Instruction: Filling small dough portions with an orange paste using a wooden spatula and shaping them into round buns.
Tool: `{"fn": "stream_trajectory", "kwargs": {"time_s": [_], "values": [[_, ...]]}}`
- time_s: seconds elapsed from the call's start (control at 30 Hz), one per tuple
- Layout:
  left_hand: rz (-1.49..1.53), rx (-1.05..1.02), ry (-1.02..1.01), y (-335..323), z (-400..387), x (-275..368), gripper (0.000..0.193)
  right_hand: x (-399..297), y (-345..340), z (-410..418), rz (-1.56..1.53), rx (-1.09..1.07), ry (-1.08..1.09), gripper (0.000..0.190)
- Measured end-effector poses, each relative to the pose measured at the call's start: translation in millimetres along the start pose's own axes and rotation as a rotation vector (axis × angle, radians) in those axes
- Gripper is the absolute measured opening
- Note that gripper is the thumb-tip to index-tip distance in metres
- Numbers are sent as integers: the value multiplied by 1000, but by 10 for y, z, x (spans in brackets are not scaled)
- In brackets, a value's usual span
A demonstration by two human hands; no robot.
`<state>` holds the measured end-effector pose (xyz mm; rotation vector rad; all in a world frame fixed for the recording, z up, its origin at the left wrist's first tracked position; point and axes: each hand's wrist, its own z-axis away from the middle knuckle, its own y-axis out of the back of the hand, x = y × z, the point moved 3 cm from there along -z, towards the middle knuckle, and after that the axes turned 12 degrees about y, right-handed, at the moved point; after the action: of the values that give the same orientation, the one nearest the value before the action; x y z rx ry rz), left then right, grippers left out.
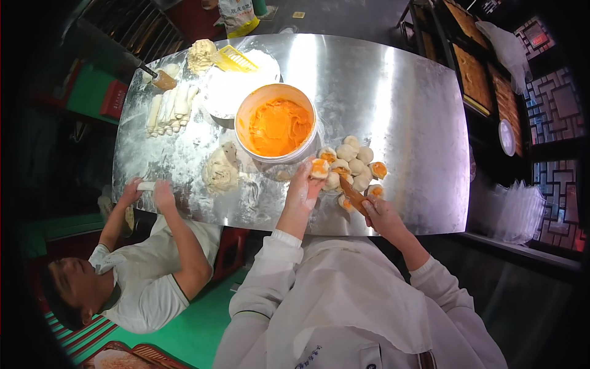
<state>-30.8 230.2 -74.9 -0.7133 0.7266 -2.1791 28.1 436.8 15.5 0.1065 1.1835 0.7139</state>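
My left hand holds a dough piece filled with orange paste, just below the rim of a white tub. In my right hand is a brown spatula, its tip over the pile of dough pieces. That pile holds several pale round dough balls and several pieces with orange paste showing, one of them at its right edge. Smooth orange paste partly fills the white plastic tub above my left hand.
A co-worker at the left stretches a dough strip. On the steel table lie a large dough lump, dough rolls, white flour, a yellow slotted scraper and a wooden-handled tool. Trays stand at the right.
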Motion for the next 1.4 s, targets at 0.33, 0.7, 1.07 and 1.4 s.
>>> {"fn": "stream_trajectory", "kwargs": {"time_s": [0.33,0.7,1.07,1.4], "values": [[-939,571,-428,1139,206,441,31,453,239,218,-78,126,-112,25],[-1329,395,-534,797,177,21,38,175,-57,19,-37,-36,-61,25],[-1664,502,-820,960,358,212,38,105,-409,-108,78,-121,5,23],[-1972,428,-951,1056,367,21,52,-307,-981,-1037,542,-22,487,30]]}}
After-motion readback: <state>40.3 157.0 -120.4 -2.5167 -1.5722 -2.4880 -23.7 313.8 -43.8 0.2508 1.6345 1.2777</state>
